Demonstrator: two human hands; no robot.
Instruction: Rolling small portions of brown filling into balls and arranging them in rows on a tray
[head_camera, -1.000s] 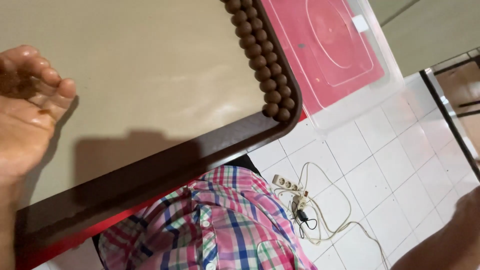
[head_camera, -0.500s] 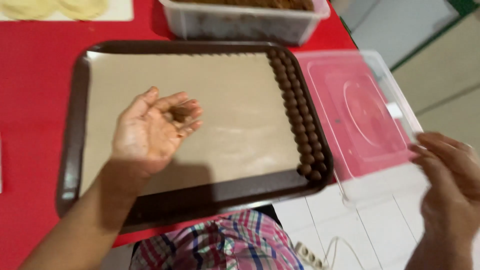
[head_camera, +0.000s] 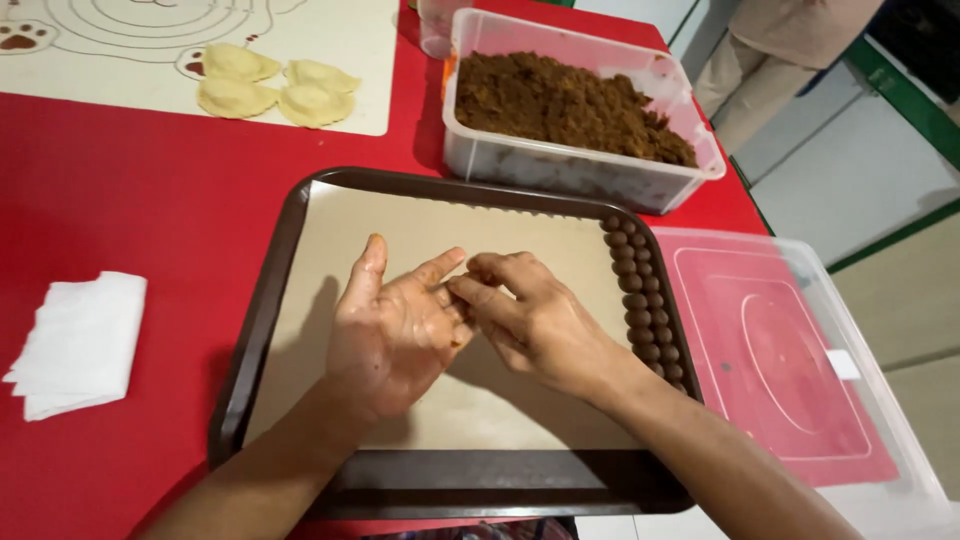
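My left hand (head_camera: 395, 335) lies palm up over the brown tray (head_camera: 262, 320), fingers loosely spread and smeared with brown. My right hand (head_camera: 545, 320) reaches across from the right, its fingertips pressed together on the left hand's fingers and palm. The small brown lump that lay in the left palm is hidden under those fingertips. Two rows of several small brown balls (head_camera: 640, 300) line the tray's right edge on its beige liner.
A clear tub of brown crumbly filling (head_camera: 570, 105) stands behind the tray. Its clear lid (head_camera: 780, 370) lies to the right at the table edge. A folded white napkin (head_camera: 80, 340) sits left. Pale filled dough pieces (head_camera: 275, 90) rest on a baking mat (head_camera: 120, 70).
The view swung from the floor up to the table. My right hand came in from the right edge onto my left palm, covering the brown lump seen there.
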